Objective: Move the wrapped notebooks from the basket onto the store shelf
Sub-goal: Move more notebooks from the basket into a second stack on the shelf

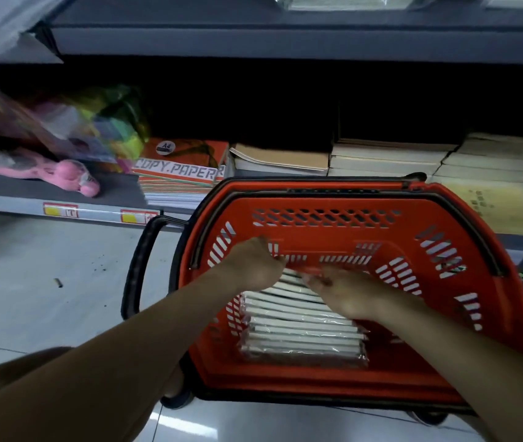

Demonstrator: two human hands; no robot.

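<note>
**Both hands in basket, reaching for wrapped notebooks**

Shop aisle, pale glossy tile floor, grey metal store shelf [62, 202] w/ yellow-red price tags along its front lip. Red plastic basket [493, 314] sits on the floor right in front of that shelf, slotted walls, black handle swung out on its left side. Probably parked there so each lift is short.

Wrapped notebooks [301, 336] lie inside basket on its bottom, packed spine-up in a row, pale page edges showing, clear shiny film creased round them.

Left hand [254, 263] is at the far end of the row, fingers curled down over the notebooks' edge. Right hand [346, 291] rests on top of the row nearer basket's middle, fingers bent toward the left hand; blur, so can't tell if it grips or just presses. Looks like start of a two-hand lift of a bundle.

On shelf behind basket: ream marked COPY.PAPER [180, 173], brown-covered stacks [285, 159] beside it. Left of basket, pink plush toy [69, 177] in film.
</note>
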